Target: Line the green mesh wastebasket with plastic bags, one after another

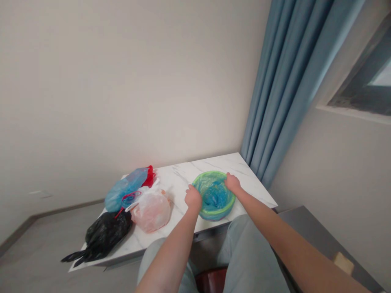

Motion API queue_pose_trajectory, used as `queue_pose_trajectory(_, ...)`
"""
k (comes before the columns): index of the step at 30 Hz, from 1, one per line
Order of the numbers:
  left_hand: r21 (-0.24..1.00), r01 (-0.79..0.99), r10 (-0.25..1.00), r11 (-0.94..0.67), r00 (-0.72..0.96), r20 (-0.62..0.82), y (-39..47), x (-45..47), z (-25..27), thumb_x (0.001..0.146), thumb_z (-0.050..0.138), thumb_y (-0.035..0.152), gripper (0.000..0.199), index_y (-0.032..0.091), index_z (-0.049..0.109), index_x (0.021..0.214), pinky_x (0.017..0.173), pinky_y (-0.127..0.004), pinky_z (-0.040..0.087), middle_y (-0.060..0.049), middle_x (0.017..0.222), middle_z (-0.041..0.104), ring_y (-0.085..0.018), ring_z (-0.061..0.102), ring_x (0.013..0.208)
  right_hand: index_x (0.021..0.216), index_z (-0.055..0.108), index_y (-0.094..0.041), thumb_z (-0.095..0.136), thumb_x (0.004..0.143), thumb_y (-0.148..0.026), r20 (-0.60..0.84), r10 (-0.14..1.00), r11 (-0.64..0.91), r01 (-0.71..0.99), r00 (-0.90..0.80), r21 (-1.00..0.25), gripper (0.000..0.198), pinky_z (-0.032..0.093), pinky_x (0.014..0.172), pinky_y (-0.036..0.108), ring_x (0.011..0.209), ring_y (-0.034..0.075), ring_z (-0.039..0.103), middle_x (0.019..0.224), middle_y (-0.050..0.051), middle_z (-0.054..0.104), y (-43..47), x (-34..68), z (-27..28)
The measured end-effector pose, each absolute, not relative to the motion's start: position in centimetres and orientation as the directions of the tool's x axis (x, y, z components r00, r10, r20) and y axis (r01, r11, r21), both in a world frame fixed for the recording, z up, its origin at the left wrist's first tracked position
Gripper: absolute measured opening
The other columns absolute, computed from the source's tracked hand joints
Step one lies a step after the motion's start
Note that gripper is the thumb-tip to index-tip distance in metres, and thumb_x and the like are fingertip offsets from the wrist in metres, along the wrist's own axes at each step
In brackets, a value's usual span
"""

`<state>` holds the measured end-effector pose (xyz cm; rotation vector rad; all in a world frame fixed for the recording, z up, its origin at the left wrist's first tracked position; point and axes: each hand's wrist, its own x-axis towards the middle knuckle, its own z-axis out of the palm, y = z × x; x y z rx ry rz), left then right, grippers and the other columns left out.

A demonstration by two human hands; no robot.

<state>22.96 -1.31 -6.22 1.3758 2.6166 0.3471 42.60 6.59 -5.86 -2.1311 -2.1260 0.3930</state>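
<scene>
A round green mesh basket stands near the front edge of the white marbled table. Thin blue plastic bag film lies bunched inside it, and bluish film also shows around its lower outside. At the left side of the rim, my left hand is closed on the basket. My right hand grips the rim on the opposite side. Whether the fingers also pinch the bag film at the rim is too small to tell.
Left on the table sit a black tied bag, a filled whitish-pink bag and a blue bag with red plastic beside it. A wall rises behind; a blue curtain hangs at the right.
</scene>
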Motion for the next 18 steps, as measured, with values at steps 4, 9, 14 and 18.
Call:
queue_pose_trajectory(4,0.279,0.79,0.828,0.546,-0.559,-0.037,-1.36,22.93,-6.32,0.099,0.025,0.012,0.035,0.013,0.052,0.122,0.071,-0.032,0.051,-0.017,0.103,0.067,-0.025,0.072,0.089,0.119,0.055,-0.013,0.052,0.094,-0.027,-0.114,0.993,-0.019,0.967,-0.011,-0.255,0.029,0.048,0.081,0.031,0.107,0.028,0.067,0.114,0.018,0.069,6.5,42.62,-5.77)
queue_pose_trajectory(9,0.278,0.789,0.827,0.548,-0.561,-0.039,-1.35,22.98,-6.34,0.099,0.025,0.013,0.035,0.012,0.051,0.123,0.071,-0.033,0.051,-0.018,0.102,0.068,-0.025,0.071,0.09,0.12,0.055,-0.013,0.051,0.094,-0.028,-0.116,0.993,-0.022,0.966,-0.008,-0.258,0.029,0.047,0.082,0.031,0.108,0.028,0.067,0.116,0.018,0.069,6.47,42.67,-5.77)
queue_pose_trajectory(14,0.276,0.787,0.825,0.552,-0.563,-0.045,-1.42,23.14,-6.01,0.098,0.025,0.012,0.036,0.011,0.051,0.123,0.071,-0.032,0.051,-0.018,0.104,0.067,-0.025,0.072,0.089,0.121,0.054,-0.013,0.051,0.095,-0.028,-0.115,0.993,-0.024,0.966,-0.006,-0.258,0.029,0.047,0.083,0.031,0.109,0.027,0.066,0.116,0.018,0.069,6.44,42.63,-5.86)
queue_pose_trajectory(18,0.274,0.79,0.828,0.549,-0.559,-0.045,-1.52,23.23,-5.7,0.098,0.025,0.01,0.035,0.011,0.051,0.122,0.071,-0.031,0.051,-0.018,0.105,0.066,-0.024,0.071,0.089,0.122,0.053,-0.013,0.05,0.096,-0.027,-0.119,0.993,-0.026,0.967,-0.004,-0.253,0.03,0.047,0.083,0.03,0.109,0.027,0.066,0.116,0.018,0.069,6.4,42.58,-5.75)
